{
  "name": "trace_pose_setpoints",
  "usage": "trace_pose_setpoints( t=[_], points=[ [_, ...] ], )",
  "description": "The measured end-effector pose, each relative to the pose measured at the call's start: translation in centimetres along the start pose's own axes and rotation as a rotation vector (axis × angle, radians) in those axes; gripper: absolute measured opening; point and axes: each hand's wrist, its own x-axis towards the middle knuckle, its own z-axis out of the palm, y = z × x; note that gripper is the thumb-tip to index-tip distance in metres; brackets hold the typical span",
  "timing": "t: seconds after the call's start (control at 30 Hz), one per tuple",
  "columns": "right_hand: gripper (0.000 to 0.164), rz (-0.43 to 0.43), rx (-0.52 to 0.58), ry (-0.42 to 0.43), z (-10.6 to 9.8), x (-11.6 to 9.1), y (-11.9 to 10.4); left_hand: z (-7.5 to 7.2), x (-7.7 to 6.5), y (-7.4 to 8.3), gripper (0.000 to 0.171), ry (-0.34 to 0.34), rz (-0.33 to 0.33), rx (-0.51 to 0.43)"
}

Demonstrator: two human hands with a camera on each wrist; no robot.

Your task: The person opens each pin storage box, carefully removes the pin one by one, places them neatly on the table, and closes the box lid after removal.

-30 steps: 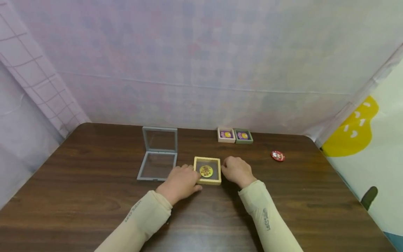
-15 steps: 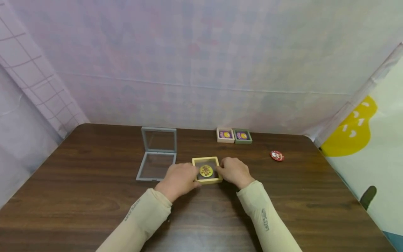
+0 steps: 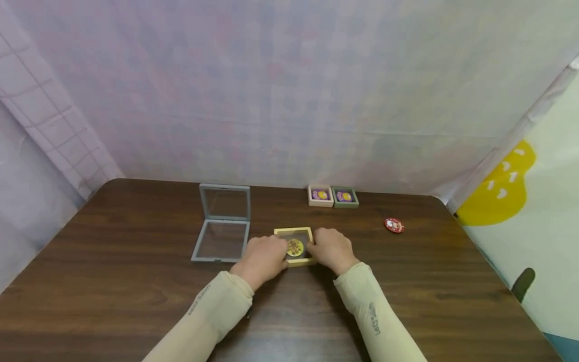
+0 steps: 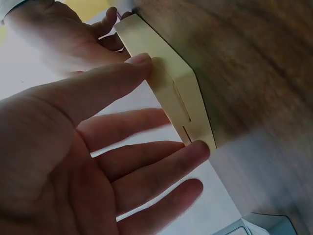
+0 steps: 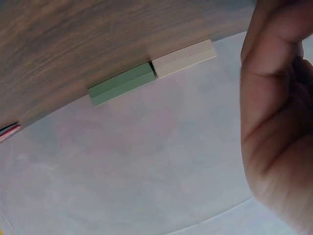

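On the table lies a small square yellow display case (image 3: 291, 230) with a clear window. A round yellow patterned piece (image 3: 295, 248) shows through it. My left hand (image 3: 263, 255) holds the case by its left side. In the left wrist view, the thumb (image 4: 139, 61) and fingertips touch the yellow edge. At the right side my right hand (image 3: 333, 247) grips the frame with curled fingers; its fingertips are hidden in the head view. Left of the case a larger grey display case (image 3: 225, 219) stands with its lid raised.
A pink-framed case (image 3: 320, 203) and a green-framed case (image 3: 346, 205) lie side by side at the table's back edge. A red patterned oval piece (image 3: 394, 225) lies to their right. A fabric curtain (image 3: 271, 100) hangs behind the brown table (image 3: 113, 241).
One second ago the right hand was just beside the yellow case; it has since closed onto its right side. The left hand has stayed at the left side. The whole view has shifted slightly.
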Motion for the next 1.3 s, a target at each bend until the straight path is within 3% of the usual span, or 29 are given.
trace_pose_setpoints(
  t=[0.07, 0.2, 0.3, 0.43, 0.6, 0.67, 0.83, 1.1, 1.3],
  points=[
    [0.037, 0.009, 0.001, -0.009, 0.2, -0.1, 0.0, 0.2, -0.1, 0.0, 0.015, -0.004, 0.033, 0.005],
    [0.027, 0.045, 0.061, 0.005, 0.2, 0.0, 0.0, 0.4, -0.2, 0.0, 0.035, -0.022, 0.072, -0.014],
    [0.02, 0.064, 0.158, 0.028, 0.0, 0.0, 0.0, 0.2, -0.2, 0.0, 0.052, -0.056, 0.044, -0.042],
    [0.026, 0.057, 0.321, 0.043, -0.2, 0.2, -0.1, 0.0, -0.4, -0.3, 0.069, -0.087, 0.004, -0.059],
    [0.026, 0.042, 0.626, 0.084, -0.8, 0.2, -0.5, -0.1, -0.5, -0.8, 0.049, -0.036, 0.033, -0.054],
    [0.027, 0.02, 0.692, 0.088, -1.1, 0.1, -0.6, -0.2, -0.6, -1.0, 0.039, -0.019, 0.049, -0.047],
    [0.029, -0.041, 0.735, 0.071, -1.1, 0.2, -0.6, -0.3, -0.6, -1.1, 0.029, -0.015, 0.046, -0.044],
    [0.026, -0.109, 0.936, -0.018, -1.1, 0.3, -0.6, 0.1, -0.5, -1.3, 0.021, -0.022, 0.045, -0.072],
    [0.026, -0.102, 0.959, -0.025, -1.8, -0.1, -1.1, 0.2, -0.3, -1.2, 0.022, -0.016, 0.058, -0.073]
  ],
)
